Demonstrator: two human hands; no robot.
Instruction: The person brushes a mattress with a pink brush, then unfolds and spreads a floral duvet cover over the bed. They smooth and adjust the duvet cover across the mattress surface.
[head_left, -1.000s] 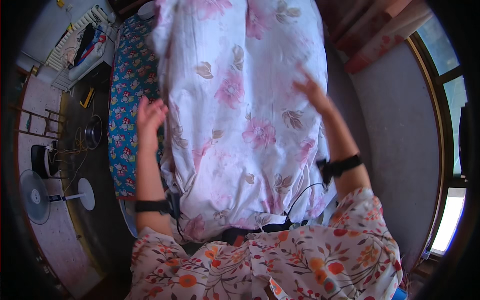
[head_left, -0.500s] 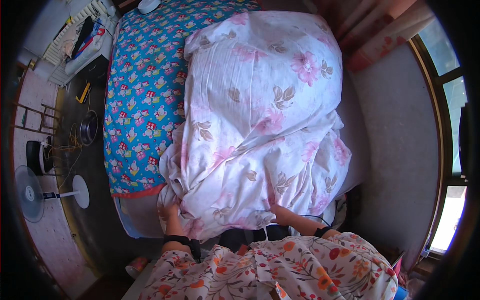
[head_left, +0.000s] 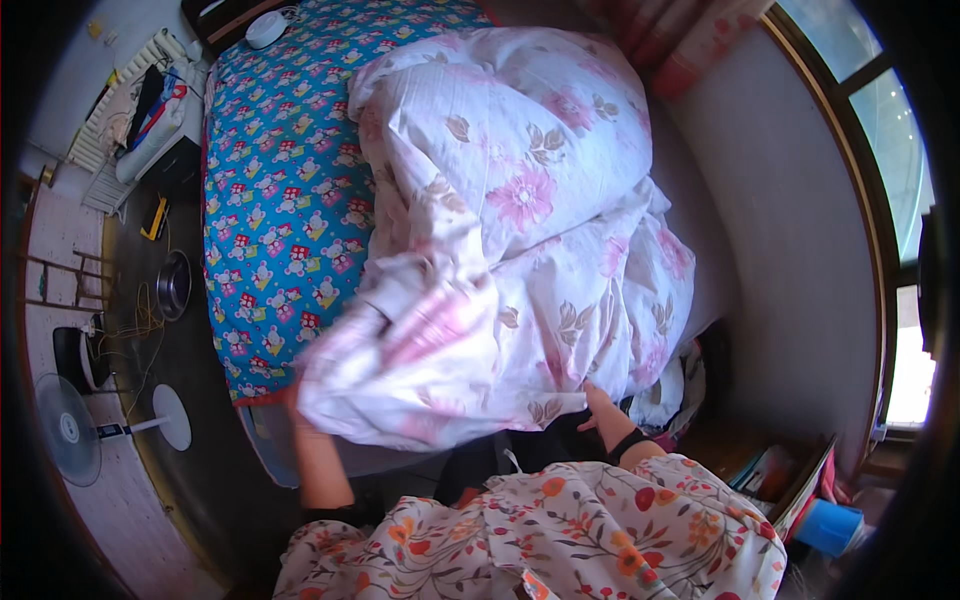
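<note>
Here in the room, a bright blue cloth sheet with little cartoon animals shows left of a puffy white cloth quilt with pink flowers and brown leaves. A moment ago the quilt's near left corner lay low; now it is up and blurry, so the quilt is more bunched. That corner hides most of the left hand: I can't tell its grip. The right hand pinches the near edge. Most of the quilt lies ahead of both.
</note>
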